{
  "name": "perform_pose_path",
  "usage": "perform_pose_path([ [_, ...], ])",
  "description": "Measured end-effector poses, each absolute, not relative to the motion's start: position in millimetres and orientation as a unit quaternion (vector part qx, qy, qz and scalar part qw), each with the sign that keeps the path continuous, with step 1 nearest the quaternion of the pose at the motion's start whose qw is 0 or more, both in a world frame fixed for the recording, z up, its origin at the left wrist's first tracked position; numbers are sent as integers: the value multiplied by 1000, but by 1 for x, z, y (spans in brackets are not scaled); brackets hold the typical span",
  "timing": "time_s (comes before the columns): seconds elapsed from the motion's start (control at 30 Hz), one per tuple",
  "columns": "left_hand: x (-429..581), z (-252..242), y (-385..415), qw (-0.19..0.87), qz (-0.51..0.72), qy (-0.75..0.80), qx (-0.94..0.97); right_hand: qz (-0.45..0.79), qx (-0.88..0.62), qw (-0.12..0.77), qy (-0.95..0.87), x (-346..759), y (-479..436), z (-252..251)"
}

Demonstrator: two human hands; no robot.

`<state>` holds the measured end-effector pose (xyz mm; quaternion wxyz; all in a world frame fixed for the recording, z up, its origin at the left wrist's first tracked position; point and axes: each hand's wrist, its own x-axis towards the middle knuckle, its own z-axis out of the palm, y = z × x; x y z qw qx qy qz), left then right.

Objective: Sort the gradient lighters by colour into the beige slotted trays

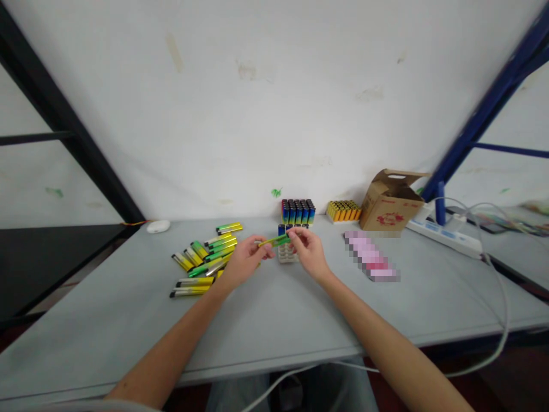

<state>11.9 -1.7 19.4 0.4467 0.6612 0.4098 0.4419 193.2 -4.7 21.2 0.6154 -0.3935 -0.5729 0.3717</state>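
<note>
Between my two hands is a slim yellow-green lighter (281, 240), held roughly level above the table. My left hand (247, 258) grips its yellow end, and the fingertips of my right hand (309, 250) pinch its dark end. Just below and behind sits a pale tray (287, 255) with round slots, partly covered by my right hand. Blue lighters (281, 229) stand upright in its back row. To the left lies a loose spread of yellow, green and silver lighters (199, 250) with black tips, some of them hidden by my left hand.
Behind the tray stands a block of blue lighters (298, 212), with a block of orange-yellow ones (344, 211) to its right. Farther right are an open cardboard box (388, 203), a blurred pink item (371, 256) and a power strip (450, 237) with cables. A white case (158, 226) lies back left.
</note>
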Motion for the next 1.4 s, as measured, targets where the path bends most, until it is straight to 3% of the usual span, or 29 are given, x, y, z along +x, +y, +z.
perform_pose_path([
  [0.17, 16, 23, -11, 424, 324, 372, 759, 442, -331, 588, -591, 207, -5, 34],
  [0.37, 27, 20, -17, 442, 364, 339, 747, 513, -259, 492, -654, 223, -6, 40],
  [0.53, 30, 25, -23, 430, 357, 358, 748, 494, -249, 491, -673, 215, -9, 36],
  [0.9, 32, 26, -25, 412, 380, 372, 739, 658, -195, 565, -458, 213, -7, 36],
  [1.07, 28, 27, -20, 386, 421, 409, 712, 708, -204, 488, -468, 218, -13, 45],
  [1.2, 26, 24, -16, 344, 425, 429, 719, 723, -248, 412, -496, 218, -14, 43],
  [1.3, 24, 19, -13, 273, 407, 453, 745, 714, -257, 447, -473, 218, -11, 42],
  [1.4, 18, 17, -9, 134, 372, 490, 777, 714, -233, 502, -428, 221, -7, 44],
])
